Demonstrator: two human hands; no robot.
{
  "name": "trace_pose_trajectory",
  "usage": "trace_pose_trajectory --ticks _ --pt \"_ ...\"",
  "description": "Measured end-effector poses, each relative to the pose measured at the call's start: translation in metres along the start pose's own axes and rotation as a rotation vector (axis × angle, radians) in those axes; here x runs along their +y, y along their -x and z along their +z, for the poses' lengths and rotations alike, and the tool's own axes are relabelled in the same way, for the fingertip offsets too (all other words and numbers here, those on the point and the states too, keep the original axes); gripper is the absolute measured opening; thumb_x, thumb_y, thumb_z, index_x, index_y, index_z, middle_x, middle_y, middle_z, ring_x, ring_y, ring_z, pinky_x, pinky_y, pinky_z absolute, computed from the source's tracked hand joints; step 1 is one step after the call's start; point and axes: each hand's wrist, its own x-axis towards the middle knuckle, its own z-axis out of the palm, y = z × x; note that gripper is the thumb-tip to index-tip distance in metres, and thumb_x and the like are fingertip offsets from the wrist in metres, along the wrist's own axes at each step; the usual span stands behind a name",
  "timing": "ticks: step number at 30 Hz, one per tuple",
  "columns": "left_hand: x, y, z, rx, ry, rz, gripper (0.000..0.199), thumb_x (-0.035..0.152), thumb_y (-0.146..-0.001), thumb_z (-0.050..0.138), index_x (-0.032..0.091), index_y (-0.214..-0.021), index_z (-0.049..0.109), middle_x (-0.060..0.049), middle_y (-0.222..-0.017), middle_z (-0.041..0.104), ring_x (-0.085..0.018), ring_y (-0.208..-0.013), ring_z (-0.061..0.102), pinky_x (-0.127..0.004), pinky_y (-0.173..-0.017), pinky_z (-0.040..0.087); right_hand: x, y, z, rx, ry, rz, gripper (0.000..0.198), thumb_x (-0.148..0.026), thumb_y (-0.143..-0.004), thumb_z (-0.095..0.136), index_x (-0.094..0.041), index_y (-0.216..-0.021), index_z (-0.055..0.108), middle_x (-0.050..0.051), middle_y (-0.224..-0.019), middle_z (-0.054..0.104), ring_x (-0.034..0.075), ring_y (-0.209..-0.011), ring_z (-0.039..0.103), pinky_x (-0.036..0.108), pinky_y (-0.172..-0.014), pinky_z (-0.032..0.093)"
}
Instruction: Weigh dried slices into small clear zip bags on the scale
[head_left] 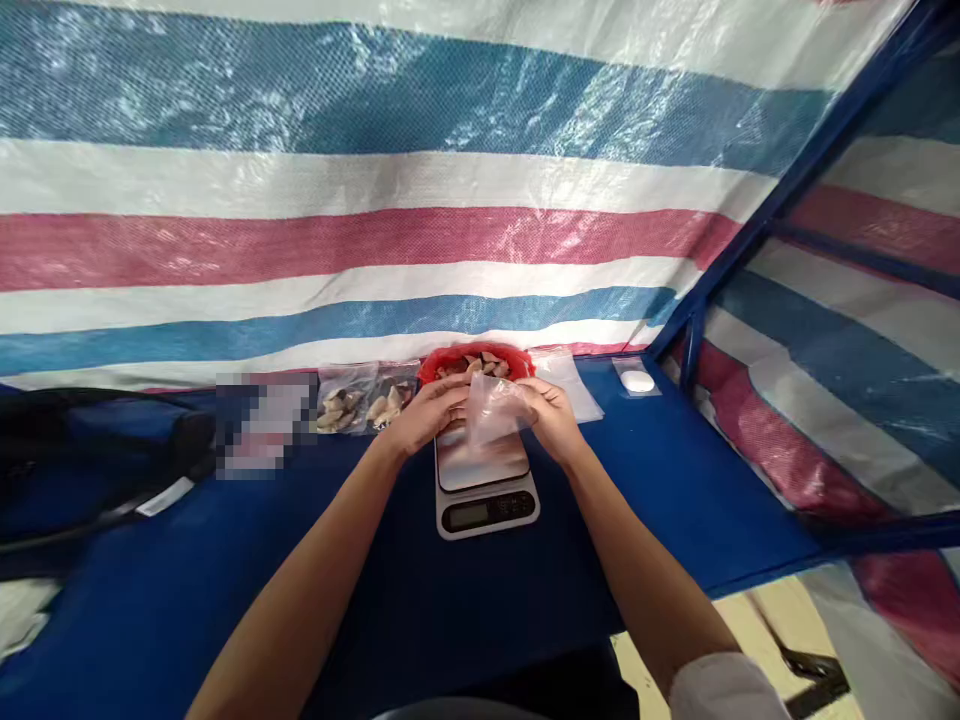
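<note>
A clear plastic bag (495, 412) hangs between my hands, above the metal plate of a white kitchen scale (487, 515). My right hand (553, 415) pinches the bag's right side. My left hand (429, 412) has its fingers closed at the bag's left edge, with the fingertips partly hidden. Just behind my hands sits a red bag or basket (442, 358) with brownish, shell-like pieces (487, 364) in it. The scale's display looks blank.
Two clear bags of similar pieces (341, 410) (388, 402) lie left of the red container. Flat clear bags (570, 385) lie at its right. A small bag with a white object (637, 381) is farther right. Black straps (165, 450) lie left; striped sheeting (375, 240) closes the back.
</note>
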Motion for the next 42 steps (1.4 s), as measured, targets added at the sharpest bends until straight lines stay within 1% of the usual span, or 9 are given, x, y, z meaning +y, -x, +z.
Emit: trace_pose_trajectory --ticks 6,12,17,23,28,31,35,39,42 --pt "0.004 -0.001 -0.021 0.040 -0.129 0.045 0.054 0.035 -0.069 0.092 0.018 -0.118 0.076 -0.008 -0.108 0.078 -0.021 -0.094 0.072 -0.035 -0.089 0.056 -0.005 0.001 -0.003 -0.006 0.007 0.053 0.028 -0.048 -0.076 0.084 -0.023 -0.087 0.082 0.002 -0.090 0.079 0.019 -0.086 0.073 0.033 -0.086 0.059" --pt "0.017 0.000 -0.030 0.218 -0.536 0.336 0.039 0.050 -0.079 0.081 0.020 -0.104 0.080 -0.008 -0.110 0.078 -0.028 -0.108 0.069 -0.041 -0.103 0.052 -0.018 0.004 -0.005 -0.106 -0.006 0.186 0.039 -0.059 -0.080 0.078 -0.023 -0.095 0.082 0.005 -0.100 0.080 0.024 -0.095 0.075 0.035 -0.079 0.063" --pt "0.026 0.005 -0.029 0.305 -0.797 0.472 0.039 0.049 -0.087 0.070 0.018 -0.109 0.078 -0.011 -0.117 0.077 -0.028 -0.106 0.071 -0.041 -0.099 0.055 -0.037 -0.013 0.005 -0.232 0.230 0.174 0.046 -0.063 -0.087 0.069 -0.024 -0.109 0.079 0.007 -0.103 0.080 0.024 -0.102 0.075 0.035 -0.085 0.061" --pt "0.025 0.005 -0.021 0.319 -0.985 0.568 0.031 0.039 -0.091 0.061 0.020 -0.110 0.077 -0.010 -0.112 0.077 -0.025 -0.100 0.072 -0.035 -0.088 0.058 -0.051 -0.031 0.032 -0.387 0.570 0.049 0.044 -0.054 -0.079 0.078 -0.019 -0.106 0.079 0.004 -0.094 0.076 0.018 -0.080 0.072 0.030 -0.075 0.056" --pt "0.024 0.006 -0.020 0.351 -0.994 0.565 0.028 0.039 -0.091 0.063 0.021 -0.107 0.078 -0.009 -0.111 0.078 -0.025 -0.099 0.073 -0.036 -0.089 0.059 -0.055 -0.035 0.038 -0.474 0.780 -0.047 0.034 -0.051 -0.086 0.071 -0.019 -0.092 0.080 0.000 -0.072 0.069 0.016 -0.075 0.064 0.029 -0.071 0.049" --pt "0.022 0.005 -0.022 0.336 -0.960 0.545 0.029 0.042 -0.090 0.064 0.021 -0.107 0.078 -0.009 -0.112 0.078 -0.026 -0.100 0.073 -0.037 -0.088 0.060 -0.053 -0.041 0.035 -0.523 0.800 -0.105 0.023 -0.041 -0.089 0.069 -0.020 -0.088 0.080 0.000 -0.078 0.072 0.017 -0.082 0.064 0.030 -0.077 0.049" --pt "0.022 0.004 -0.029 0.309 -0.886 0.513 0.040 0.049 -0.088 0.069 0.020 -0.113 0.076 -0.011 -0.117 0.076 -0.026 -0.105 0.071 -0.038 -0.094 0.058 -0.049 -0.047 0.026 -0.546 0.690 -0.092 0.018 -0.035 -0.088 0.070 -0.020 -0.092 0.080 0.002 -0.088 0.077 0.018 -0.087 0.067 0.032 -0.083 0.051" --pt "0.028 0.008 -0.035 0.269 -0.695 0.350 0.056 0.056 -0.081 0.076 0.018 -0.123 0.073 -0.011 -0.128 0.073 -0.030 -0.116 0.068 -0.043 -0.102 0.054 -0.046 -0.048 0.018 -0.490 0.504 -0.092 0.022 -0.039 -0.084 0.077 -0.021 -0.095 0.081 0.004 -0.098 0.079 0.020 -0.092 0.071 0.033 -0.086 0.054" --pt "0.030 0.011 -0.036 0.168 -0.512 0.176 0.058 0.057 -0.081 0.077 0.018 -0.123 0.072 -0.011 -0.123 0.075 -0.031 -0.117 0.068 -0.043 -0.103 0.053 -0.045 -0.047 0.016 -0.477 0.409 -0.083 0.025 -0.043 -0.083 0.079 -0.021 -0.095 0.081 0.005 -0.098 0.080 0.020 -0.092 0.073 0.034 -0.086 0.057"
